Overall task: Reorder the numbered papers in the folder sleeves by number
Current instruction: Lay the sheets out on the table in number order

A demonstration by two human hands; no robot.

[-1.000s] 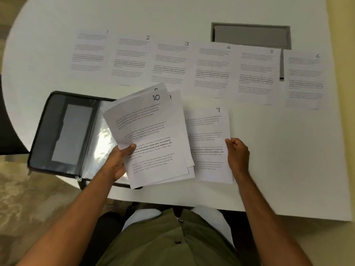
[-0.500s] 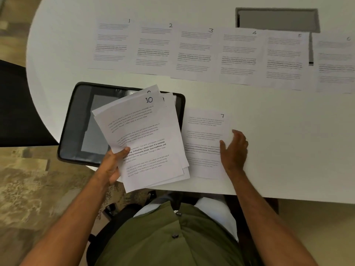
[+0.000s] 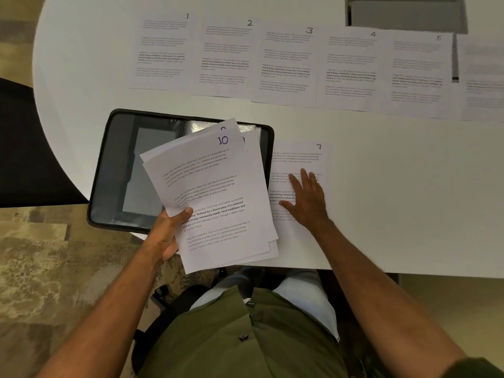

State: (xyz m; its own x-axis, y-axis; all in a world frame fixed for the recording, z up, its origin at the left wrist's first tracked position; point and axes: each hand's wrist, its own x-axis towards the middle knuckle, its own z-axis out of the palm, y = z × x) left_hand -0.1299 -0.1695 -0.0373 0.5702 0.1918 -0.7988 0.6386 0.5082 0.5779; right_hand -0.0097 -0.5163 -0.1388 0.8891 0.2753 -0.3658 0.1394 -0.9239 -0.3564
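Head view: the left hand (image 3: 166, 236) grips a fanned stack of papers (image 3: 218, 203), thumb on top, above the open black folder (image 3: 114, 170); the front sheet is handwritten "10". The right hand (image 3: 306, 199) lies flat, fingers straight, on the sheet marked "7" (image 3: 302, 156) just right of the folder. Farther back, sheets "1" (image 3: 163, 53) to "5" (image 3: 417, 75) lie in a row on the white table (image 3: 409, 200). Patterned carpet (image 3: 41, 268) shows left.
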